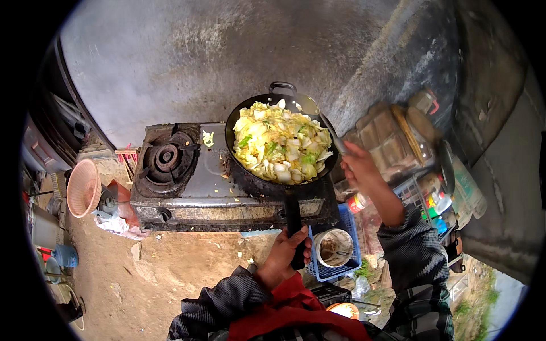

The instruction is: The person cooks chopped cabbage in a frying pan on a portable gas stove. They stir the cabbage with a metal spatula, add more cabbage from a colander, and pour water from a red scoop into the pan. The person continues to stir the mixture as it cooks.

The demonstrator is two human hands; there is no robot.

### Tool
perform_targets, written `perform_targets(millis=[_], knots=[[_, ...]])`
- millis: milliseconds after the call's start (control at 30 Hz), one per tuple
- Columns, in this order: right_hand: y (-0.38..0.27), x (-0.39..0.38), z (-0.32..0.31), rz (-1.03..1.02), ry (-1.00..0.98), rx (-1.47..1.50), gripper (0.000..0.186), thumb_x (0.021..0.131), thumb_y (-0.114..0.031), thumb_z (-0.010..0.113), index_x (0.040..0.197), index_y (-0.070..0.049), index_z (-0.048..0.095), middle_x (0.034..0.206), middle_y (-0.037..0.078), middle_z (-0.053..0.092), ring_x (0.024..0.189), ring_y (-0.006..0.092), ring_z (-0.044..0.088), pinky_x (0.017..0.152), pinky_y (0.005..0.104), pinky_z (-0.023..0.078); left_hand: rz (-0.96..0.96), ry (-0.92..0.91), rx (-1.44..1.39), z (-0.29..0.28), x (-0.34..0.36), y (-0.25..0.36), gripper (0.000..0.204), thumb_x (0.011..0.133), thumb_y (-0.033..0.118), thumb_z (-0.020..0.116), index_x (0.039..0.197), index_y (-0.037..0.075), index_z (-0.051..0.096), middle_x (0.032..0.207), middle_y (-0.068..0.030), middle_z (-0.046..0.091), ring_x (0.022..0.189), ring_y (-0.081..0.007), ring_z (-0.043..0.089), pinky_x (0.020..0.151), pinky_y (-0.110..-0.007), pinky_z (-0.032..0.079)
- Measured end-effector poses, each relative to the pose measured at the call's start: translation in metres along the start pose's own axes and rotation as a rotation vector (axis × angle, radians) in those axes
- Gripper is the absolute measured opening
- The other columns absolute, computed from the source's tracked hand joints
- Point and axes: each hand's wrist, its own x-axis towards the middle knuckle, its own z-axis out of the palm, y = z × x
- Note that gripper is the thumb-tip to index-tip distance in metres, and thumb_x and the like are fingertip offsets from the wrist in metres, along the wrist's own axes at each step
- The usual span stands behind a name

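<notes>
A black wok [228, 132] sits on the right burner of the stove, heaped with chopped cabbage [278, 139] in pale yellow, white and green. My left hand [282, 254] is closed round the wok's black handle [292, 213], which points toward me. In my right hand [362, 169] is the handle of a metal spatula [329, 124]. Its broad head rests against the far right inner side of the wok, at the edge of the cabbage. A small loop handle [282, 86] stands at the wok's far rim.
The stove's [213, 165] left burner [167, 157] carries no pan; a cabbage scrap [208, 138] lies beside it. A pink basket [83, 187] stands left. Right of the stove are a blue crate [355, 250] with a white bucket [335, 248] and several bottles [438, 203]. A grey wall [227, 51] rises behind.
</notes>
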Motion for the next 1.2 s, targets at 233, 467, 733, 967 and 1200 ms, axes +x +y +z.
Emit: perform_targets(millis=[233,467,733,967,1200], knots=[[-0.016,0.017,0.028,0.023,-0.055,-0.114,0.054,0.086,-0.006,0.045,0.138,-0.013,0.032,0.068,0.001,0.045,0.045,0.0068,0.037,0.036,0.0233,0.028,-0.004,0.025,-0.029,0.001,0.002,-0.001,0.019,0.088,0.020,0.058,0.096,0.012,0.043,0.066,-0.0032,0.050,0.048,-0.0126,0.047,0.040,-0.028,0.038],[-0.020,0.028,0.058,-0.285,-0.206,-0.728,0.054,0.081,-0.013,0.051,0.134,-0.011,0.040,0.071,0.012,0.056,0.055,0.0199,0.052,0.052,0.0339,0.042,-0.006,0.007,-0.044,0.000,0.003,0.000,0.017,0.087,0.018,0.057,0.094,0.010,0.044,0.064,-0.0022,0.048,0.046,-0.0117,0.045,0.038,-0.027,0.036],[-0.015,-0.031,0.048,-0.605,-0.385,-1.278,0.062,0.079,-0.008,0.049,0.138,-0.010,0.029,0.082,0.022,0.060,0.074,0.0366,0.059,0.068,0.0444,0.045,0.008,0.064,-0.034,0.004,-0.001,0.004,0.016,0.087,0.017,0.057,0.092,0.009,0.044,0.062,-0.0027,0.048,0.045,-0.0119,0.044,0.037,-0.027,0.035],[-0.019,-0.077,0.004,-0.647,-0.224,-1.229,0.059,0.080,-0.005,0.052,0.136,-0.012,0.034,0.094,0.020,0.061,0.076,0.0357,0.061,0.068,0.0427,0.048,-0.003,0.057,0.011,0.005,0.000,0.001,0.018,0.088,0.021,0.058,0.091,0.012,0.044,0.063,-0.0022,0.048,0.046,-0.0128,0.044,0.040,-0.028,0.035],[-0.078,-0.159,-0.061,-0.525,-0.098,-1.107,0.053,0.076,0.006,0.055,0.127,-0.007,0.048,0.092,0.020,0.062,0.065,0.0246,0.058,0.066,0.0294,0.046,-0.014,0.060,-0.011,0.004,0.001,0.002,0.017,0.089,0.023,0.058,0.089,0.013,0.044,0.062,-0.0009,0.047,0.045,-0.0113,0.044,0.039,-0.027,0.035]])
